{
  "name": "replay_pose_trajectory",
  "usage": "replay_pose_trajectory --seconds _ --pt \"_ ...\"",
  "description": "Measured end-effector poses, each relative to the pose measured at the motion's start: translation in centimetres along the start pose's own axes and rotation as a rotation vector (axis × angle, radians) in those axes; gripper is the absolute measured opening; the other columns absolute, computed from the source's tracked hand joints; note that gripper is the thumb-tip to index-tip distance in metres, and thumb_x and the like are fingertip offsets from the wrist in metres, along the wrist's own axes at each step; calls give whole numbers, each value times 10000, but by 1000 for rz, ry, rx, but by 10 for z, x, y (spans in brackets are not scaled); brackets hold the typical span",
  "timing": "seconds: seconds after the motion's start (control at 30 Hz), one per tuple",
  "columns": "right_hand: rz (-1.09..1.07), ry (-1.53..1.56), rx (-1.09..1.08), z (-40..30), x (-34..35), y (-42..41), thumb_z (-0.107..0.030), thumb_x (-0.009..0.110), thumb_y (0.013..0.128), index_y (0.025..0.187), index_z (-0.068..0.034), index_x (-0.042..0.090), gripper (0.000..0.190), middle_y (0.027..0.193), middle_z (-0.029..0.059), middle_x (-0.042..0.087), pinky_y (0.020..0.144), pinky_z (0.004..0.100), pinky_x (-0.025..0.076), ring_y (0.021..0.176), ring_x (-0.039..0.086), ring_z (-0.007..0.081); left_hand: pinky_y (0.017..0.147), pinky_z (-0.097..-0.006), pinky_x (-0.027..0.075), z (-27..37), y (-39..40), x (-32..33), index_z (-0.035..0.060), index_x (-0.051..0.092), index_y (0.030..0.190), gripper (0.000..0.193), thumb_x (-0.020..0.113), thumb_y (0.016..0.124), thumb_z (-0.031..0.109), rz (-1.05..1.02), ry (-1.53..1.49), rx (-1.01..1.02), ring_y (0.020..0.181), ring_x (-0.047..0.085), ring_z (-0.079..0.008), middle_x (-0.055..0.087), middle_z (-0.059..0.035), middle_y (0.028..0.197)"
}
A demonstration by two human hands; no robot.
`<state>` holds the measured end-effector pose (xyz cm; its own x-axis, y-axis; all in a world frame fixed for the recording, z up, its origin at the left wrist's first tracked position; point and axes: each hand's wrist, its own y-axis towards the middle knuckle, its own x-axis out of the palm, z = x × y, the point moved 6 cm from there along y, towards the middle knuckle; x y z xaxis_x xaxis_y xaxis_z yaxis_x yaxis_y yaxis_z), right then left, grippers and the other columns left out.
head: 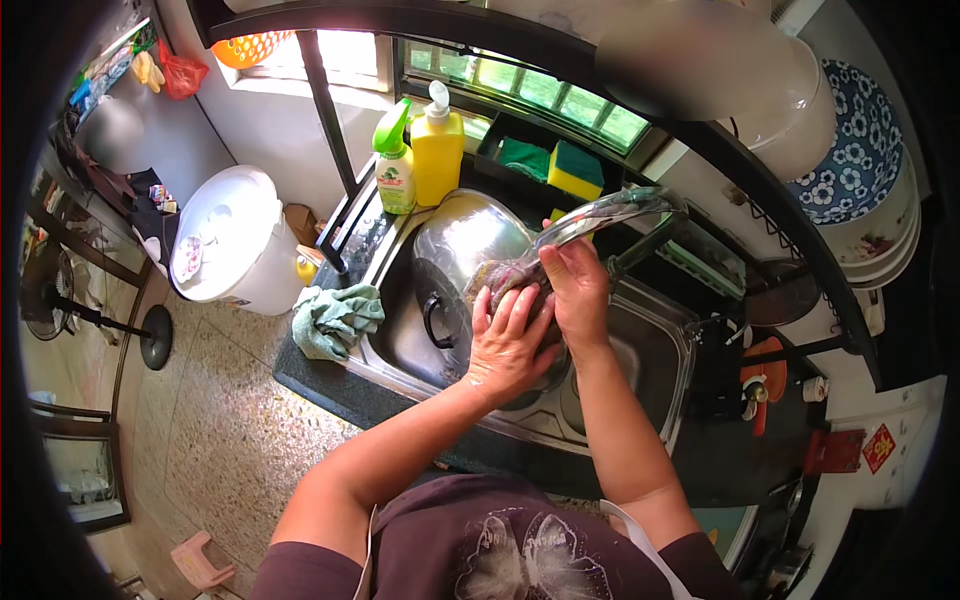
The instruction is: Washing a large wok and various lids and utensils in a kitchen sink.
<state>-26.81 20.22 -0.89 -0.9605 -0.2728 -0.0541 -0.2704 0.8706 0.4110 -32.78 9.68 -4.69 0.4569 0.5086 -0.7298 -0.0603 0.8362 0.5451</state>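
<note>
Over the double-basin steel sink (675, 360), my left hand (517, 334) presses its spread fingers on a wet, grey-pink knitted cloth (499, 281). My right hand (581, 289) is just right of it, its thumb and a fingertip around the near end of a shiny curved piece (611, 214); whether this is the faucet spout or a lid's rim I cannot tell. A dark tube (649, 244) slants beneath it. In the left basin a large, domed metal vessel or lid (472, 232) leans with its black handle (433, 322) towards me, partly behind my left hand.
A green-topped spray bottle (394, 176) and a yellow pump bottle (437, 157) stand behind the sink. A yellow-green sponge (575, 171) sits in a black caddy (495, 131). A green cloth (337, 319) drapes over the counter's left corner. A black rack frame (720, 139) arches above.
</note>
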Motion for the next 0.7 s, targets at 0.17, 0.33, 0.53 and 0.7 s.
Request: replay_pose_trajectory --seconds 0.17,0.33,0.53,0.7 --pt "-20 24 270 47 -25 -43 -302 591 904 1168 15 533 416 1046 52 580 864 282 399 975 510 148 1067 -535 142 -7 15 -8 139 530 1213 607 665 676 388 1 -3 50 1237 351 -260 387 -91 1339" --pt "0 -15 498 63 -33 -67 -372 438 971 1120 34 559 449 1018 39 580 864 253 396 947 490 99 1061 -507 189 -40 53 -15 141 540 1197 529 621 710 327 57 -10 -44 1212 395 -292 453 -101 1284" --pt "42 9 615 60 -21 -67 -359 420 978 910 -2 566 391 794 1 556 746 231 432 774 508 73 946 -426 373 -138 96 -5 92 593 1088 386 498 807 339 129 -84 -478 1105 481 -314 570 -117 1136" --pt "89 -4 753 56 -19 -70 -364 425 974 904 -16 570 383 757 12 553 703 251 443 728 517 81 997 -506 298 -109 62 -1 68 552 1172 478 544 798 365 297 -25 -448 1149 443 -357 508 -168 1236"
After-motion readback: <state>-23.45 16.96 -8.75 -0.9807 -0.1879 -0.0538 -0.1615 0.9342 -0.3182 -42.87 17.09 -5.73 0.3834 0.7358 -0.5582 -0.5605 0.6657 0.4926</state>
